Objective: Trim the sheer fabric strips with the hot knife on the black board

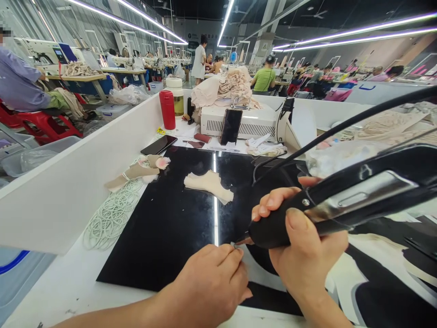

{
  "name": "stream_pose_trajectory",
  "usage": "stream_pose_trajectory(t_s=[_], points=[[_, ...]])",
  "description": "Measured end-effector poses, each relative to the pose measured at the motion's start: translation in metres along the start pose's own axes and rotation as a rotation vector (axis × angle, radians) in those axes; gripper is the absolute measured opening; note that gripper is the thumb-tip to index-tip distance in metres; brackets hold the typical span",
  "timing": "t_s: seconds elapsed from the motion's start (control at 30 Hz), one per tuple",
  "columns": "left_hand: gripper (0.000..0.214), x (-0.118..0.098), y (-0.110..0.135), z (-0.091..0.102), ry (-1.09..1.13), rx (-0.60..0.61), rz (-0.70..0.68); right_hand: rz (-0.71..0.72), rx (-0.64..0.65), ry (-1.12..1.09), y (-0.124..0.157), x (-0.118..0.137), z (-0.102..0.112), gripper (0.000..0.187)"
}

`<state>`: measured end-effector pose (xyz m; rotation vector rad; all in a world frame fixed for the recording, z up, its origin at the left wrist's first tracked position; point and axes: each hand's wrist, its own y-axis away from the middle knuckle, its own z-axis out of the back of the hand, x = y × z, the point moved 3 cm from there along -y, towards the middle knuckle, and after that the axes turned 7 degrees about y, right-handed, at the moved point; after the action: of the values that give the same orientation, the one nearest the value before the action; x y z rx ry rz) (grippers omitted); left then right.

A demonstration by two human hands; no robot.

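My right hand (pixel 303 246) is wrapped around a thick black corded handheld tool (pixel 341 200) with a silver lever along its side. The thin tip of this tool points down and left, right at the fingertips of my left hand (pixel 218 278). My left fingers are curled and pressed together low over a glossy black board (pixel 164 228); whatever they pinch is hidden beneath them. Farther up the board lies a small cream fabric piece (pixel 209 184) with curved edges, apart from both hands.
Pale green cord (pixel 112 216) lies coiled left of the board, below fabric scraps (pixel 136 173). Behind are a phone (pixel 159 145), a red bottle (pixel 167 109) and a vented white box (pixel 249 122) with cloth on top. A black cable (pixel 341 134) arches at right. Other people sit at machines beyond.
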<state>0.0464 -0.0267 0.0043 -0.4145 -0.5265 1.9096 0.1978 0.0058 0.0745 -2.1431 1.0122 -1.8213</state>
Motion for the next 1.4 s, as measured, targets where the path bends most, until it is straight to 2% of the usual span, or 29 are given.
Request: stream_pose_trajectory(t_s=[0.33,0.53,1.0,1.17,1.4], points=[[0.022,-0.003,0.001,0.003,0.023,0.054,-0.008,-0.014,-0.159,0.118,0.001,0.037,0.038,0.045],[0.021,0.0,0.0,0.007,0.034,0.05,-0.007,-0.024,-0.217,0.166,0.009,0.045,0.056,0.047],[0.027,-0.001,0.001,0.007,0.028,0.025,-0.009,-0.011,-0.212,0.177,0.014,0.043,0.059,0.045],[0.024,0.002,0.001,0.004,0.041,0.023,-0.002,-0.044,-0.226,0.167,0.016,0.045,0.059,0.045],[0.022,0.004,0.002,0.002,0.041,0.038,-0.006,-0.011,-0.196,0.178,0.019,0.047,0.058,0.048]])
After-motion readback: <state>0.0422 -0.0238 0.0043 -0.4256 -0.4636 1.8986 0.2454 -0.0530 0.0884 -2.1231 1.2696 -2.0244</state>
